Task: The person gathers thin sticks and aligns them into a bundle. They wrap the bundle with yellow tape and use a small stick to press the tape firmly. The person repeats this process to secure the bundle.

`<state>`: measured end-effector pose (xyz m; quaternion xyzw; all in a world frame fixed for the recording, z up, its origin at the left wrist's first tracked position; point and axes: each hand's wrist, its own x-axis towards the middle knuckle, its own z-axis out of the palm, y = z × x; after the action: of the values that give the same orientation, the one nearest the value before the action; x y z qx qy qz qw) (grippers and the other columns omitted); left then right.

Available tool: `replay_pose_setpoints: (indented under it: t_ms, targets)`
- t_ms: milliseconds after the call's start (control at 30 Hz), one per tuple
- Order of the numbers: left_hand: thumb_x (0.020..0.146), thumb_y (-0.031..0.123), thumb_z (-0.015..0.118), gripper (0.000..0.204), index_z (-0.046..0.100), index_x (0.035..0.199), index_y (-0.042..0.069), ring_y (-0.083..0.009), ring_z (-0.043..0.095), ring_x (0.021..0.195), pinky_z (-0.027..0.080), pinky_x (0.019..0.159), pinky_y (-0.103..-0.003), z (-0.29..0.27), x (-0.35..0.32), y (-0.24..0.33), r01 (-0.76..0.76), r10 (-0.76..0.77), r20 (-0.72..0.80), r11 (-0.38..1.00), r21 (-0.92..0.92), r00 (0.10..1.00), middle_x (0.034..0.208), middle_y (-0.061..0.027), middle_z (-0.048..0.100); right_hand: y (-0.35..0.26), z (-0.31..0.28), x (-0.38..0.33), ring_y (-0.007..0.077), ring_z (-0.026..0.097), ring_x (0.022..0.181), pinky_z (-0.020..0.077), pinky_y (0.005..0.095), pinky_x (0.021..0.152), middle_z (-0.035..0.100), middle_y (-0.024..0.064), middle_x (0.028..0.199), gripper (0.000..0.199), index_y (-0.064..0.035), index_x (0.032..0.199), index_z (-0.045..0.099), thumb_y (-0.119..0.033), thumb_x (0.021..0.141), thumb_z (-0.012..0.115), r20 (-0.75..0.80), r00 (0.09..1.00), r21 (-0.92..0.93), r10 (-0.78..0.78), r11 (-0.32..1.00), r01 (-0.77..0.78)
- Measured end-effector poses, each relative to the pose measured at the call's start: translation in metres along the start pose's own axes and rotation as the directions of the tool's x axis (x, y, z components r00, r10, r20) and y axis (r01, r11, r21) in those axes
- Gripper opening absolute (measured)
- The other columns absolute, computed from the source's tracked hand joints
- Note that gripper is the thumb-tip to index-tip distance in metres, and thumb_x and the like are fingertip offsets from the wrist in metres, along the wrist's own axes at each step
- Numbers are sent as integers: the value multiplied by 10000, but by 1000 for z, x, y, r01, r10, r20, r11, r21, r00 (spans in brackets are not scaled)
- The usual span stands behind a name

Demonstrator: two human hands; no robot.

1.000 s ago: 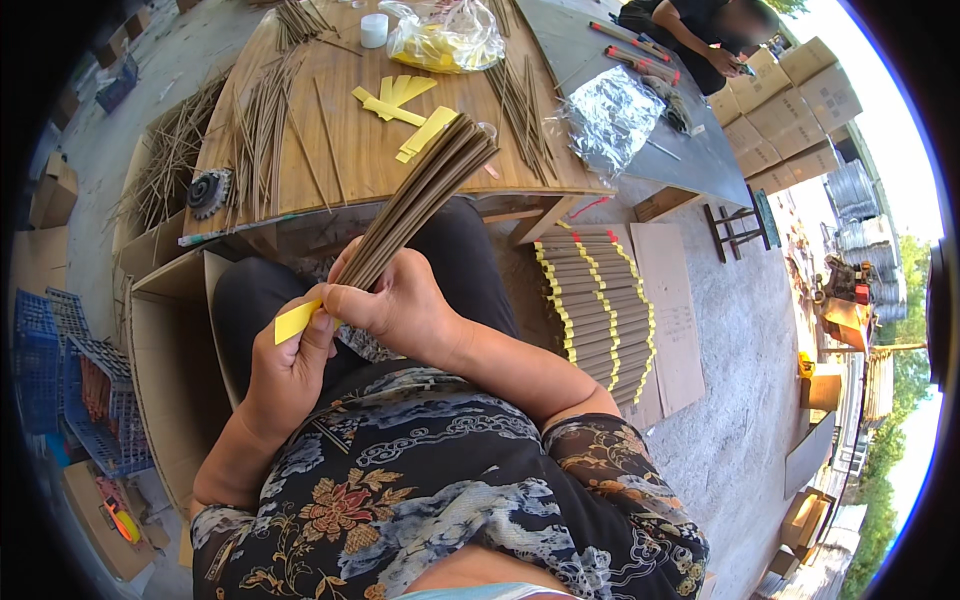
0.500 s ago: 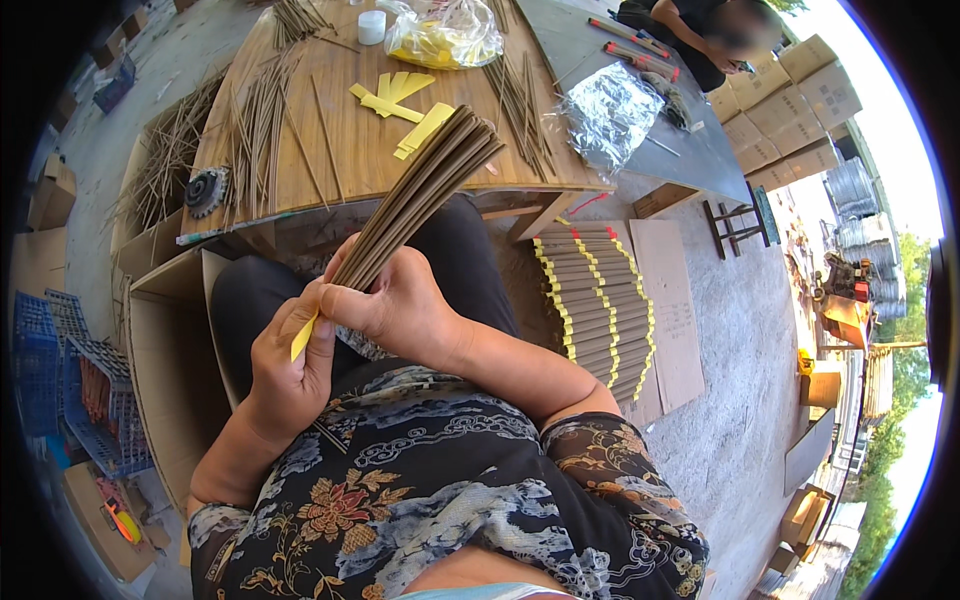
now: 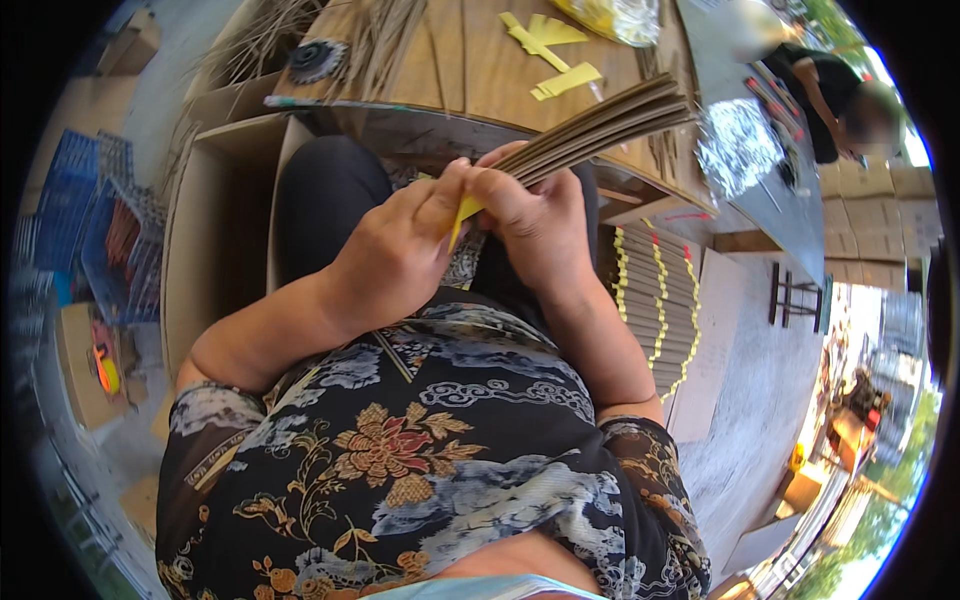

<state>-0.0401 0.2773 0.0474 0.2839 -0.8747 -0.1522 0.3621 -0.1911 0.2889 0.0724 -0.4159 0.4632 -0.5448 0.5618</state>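
Head view, slender sticks [image 3: 592,131], yellow strip [image 3: 467,209]

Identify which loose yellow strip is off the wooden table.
The strip between the left hand and right hand, near the held stick bundle; the other loose strips lie on the table.

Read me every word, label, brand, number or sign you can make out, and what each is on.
None can be read.
Stacked cardboard boxes: any markings too blurred to read.
Flat cardboard sheet: too faint to read.
Yellow strips on the table: no lettering visible.
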Motion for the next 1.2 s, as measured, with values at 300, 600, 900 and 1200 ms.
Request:
replay_pose_setpoints:
  t_ms: [300, 600, 900, 1200]
  targets:
    - [707, -35, 554, 514, 395, 1188, -119, -292, 561, 757, 494, 674, -320, 5, 3, -15, -106, 119, -30, 957, 269, 992, 871, -176, 528, -5, -14, 18, 48, 465, 564, 380, 192, 488, 526, -6, 638, 239, 16, 812, 575, -196, 757, 670, 241, 970, -90, 30, 996, -8]
    - [707, -85, 568, 530, 395, 1208, -83, -313, 565, 768, 479, 693, -341, -1, 7, -6, -14, 21, -53, 992, 127, 998, 912, -181, 542, -10, -16, 16, 72, 505, 636, 421, 203, 574, 569, 23, 756, 368, 19, 930, 554, -180, 689, 749, 286, 957, -110, -59, 989, 94]
    - [760, -35, 586, 452, 424, 1180, -68, -315, 584, 827, 485, 718, -324, -7, 8, -6, 64, -82, -70, 971, -232, 994, 933, -190, 564, -14, -16, 16, 42, 472, 543, 379, 170, 448, 589, 21, 742, 305, 15, 980, 534, -80, 738, 693, 350, 937, -200, -7, 976, 82]
    - [828, -3, 547, 410, 416, 1212, -60, -112, 529, 894, 440, 766, -241, -19, 14, 2, 325, -253, 204, 744, -584, 946, 1000, -103, 570, -6, -24, 15, 125, 586, 805, 489, 262, 706, 615, 82, 866, 264, 42, 983, 518, -7, 760, 649, 426, 902, -82, -74, 989, 120]
